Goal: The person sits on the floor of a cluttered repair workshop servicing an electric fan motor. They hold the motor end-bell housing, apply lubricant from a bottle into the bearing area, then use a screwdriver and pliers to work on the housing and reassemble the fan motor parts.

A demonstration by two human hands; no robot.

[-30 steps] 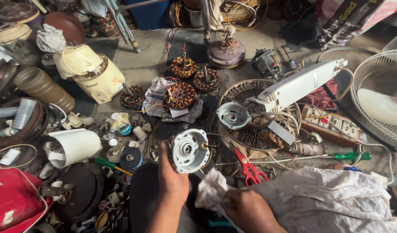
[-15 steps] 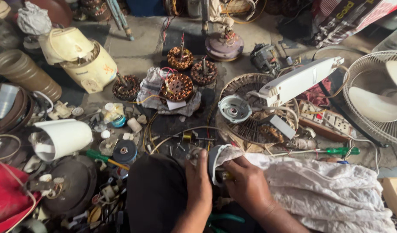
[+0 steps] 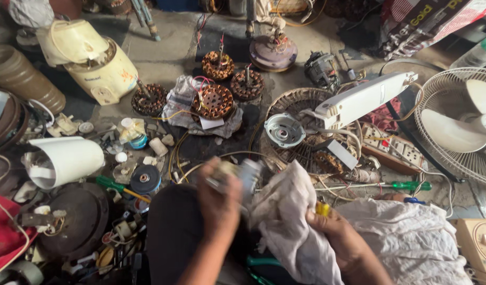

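Since the earlier frame, the round metal motor cover [image 3: 243, 174] is raised and turned, blurred, in the left hand [image 3: 219, 198], whose fingers are closed around it. A crumpled white cloth [image 3: 290, 216] is gripped by the right hand [image 3: 335, 235] just beside it, above the cluttered floor [image 3: 169, 58].

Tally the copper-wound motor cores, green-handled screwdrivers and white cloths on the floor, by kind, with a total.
Copper-wound motor cores: 4
Green-handled screwdrivers: 2
White cloths: 2, one in the right hand, one lying to its right
Total: 8
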